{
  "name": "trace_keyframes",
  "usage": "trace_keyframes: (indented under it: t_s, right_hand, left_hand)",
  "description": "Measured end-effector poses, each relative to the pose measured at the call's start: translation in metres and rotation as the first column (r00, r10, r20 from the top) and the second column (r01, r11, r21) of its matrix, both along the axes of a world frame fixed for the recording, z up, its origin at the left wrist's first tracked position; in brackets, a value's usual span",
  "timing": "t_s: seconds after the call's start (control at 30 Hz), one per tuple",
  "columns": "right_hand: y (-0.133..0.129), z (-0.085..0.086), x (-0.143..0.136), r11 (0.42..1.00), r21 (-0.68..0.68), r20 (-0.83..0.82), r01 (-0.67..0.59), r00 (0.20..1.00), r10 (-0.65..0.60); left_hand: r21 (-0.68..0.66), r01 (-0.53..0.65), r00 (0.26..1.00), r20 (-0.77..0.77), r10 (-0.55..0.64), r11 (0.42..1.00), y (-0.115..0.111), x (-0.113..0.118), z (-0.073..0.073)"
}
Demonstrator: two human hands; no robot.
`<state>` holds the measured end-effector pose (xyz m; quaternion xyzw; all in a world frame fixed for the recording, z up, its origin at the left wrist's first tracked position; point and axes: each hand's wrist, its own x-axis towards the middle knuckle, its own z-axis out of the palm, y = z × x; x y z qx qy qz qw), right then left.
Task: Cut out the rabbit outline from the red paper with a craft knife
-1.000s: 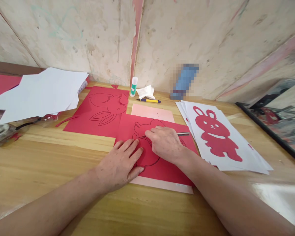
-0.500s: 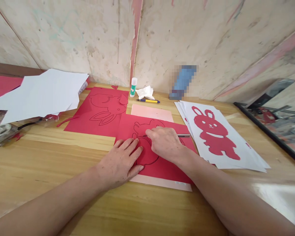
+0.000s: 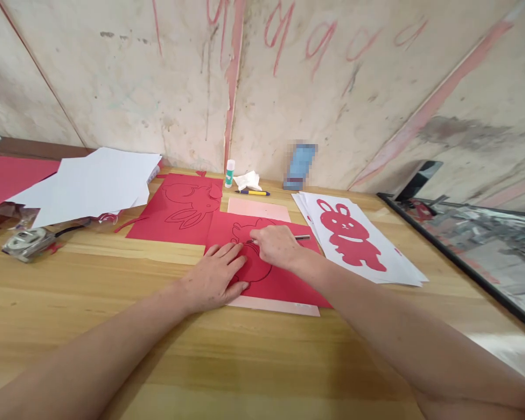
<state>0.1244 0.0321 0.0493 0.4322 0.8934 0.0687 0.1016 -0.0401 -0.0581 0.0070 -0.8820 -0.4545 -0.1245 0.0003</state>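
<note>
Red sheet [image 3: 284, 286] with drawn outlines is seen in the head view, pressed flat by the left hand [image 3: 214, 277], its fingers loosely spread. A slim tool [image 3: 303, 237] is pinched in the right hand [image 3: 273, 245]. The line is best followed slowly, with fingertips placed clear of the tool's path. Both hands are rested over the sheet, above a pink board [image 3: 284, 306].

- Premises: craft work area; home or workshop, cannot be determined.
- Landmark: glue stick [image 3: 230, 174], standing upright on wooden table [image 3: 179, 361].
- In front of it: red sheet [image 3: 289, 286] with drawn outlines.
- Right of it: red rabbit cut-out [image 3: 347, 230] on white paper.
- Behind it: stained wall [image 3: 114, 87], red scrawls [image 3: 280, 29] above.
</note>
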Motion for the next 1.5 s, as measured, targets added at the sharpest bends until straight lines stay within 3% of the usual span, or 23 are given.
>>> trace_keyframes:
  t_s: [0.17,0.43,0.7,0.93,1.5]
  right_hand:
    - [-0.011,-0.001,-0.003,0.998,0.056,-0.019,0.020,1.000,-0.019]
    - [-0.022,-0.008,-0.003,0.994,0.067,-0.087,0.090,0.993,-0.084]
    - [-0.019,-0.008,-0.003,0.993,0.047,-0.056,0.110,0.993,-0.107]
    - [-0.015,-0.009,-0.002,0.995,0.047,-0.077,0.088,0.993,-0.084]
    - [-0.021,-0.006,-0.003,0.986,0.031,-0.041,0.161,0.986,-0.160]
  left_hand:
    - [-0.059,-0.016,1.000,-0.019,0.015,0.998,0.002,-0.002,0.001]
    - [-0.101,0.027,0.991,-0.127,-0.039,0.994,0.011,-0.004,0.014]
    - [0.010,0.021,0.996,-0.084,-0.020,1.000,0.013,-0.002,-0.002]
    - [0.015,0.045,0.997,-0.068,-0.044,0.999,0.015,-0.002,0.001]
    - [0.019,0.036,0.996,-0.077,-0.035,0.999,0.014,-0.001,0.001]
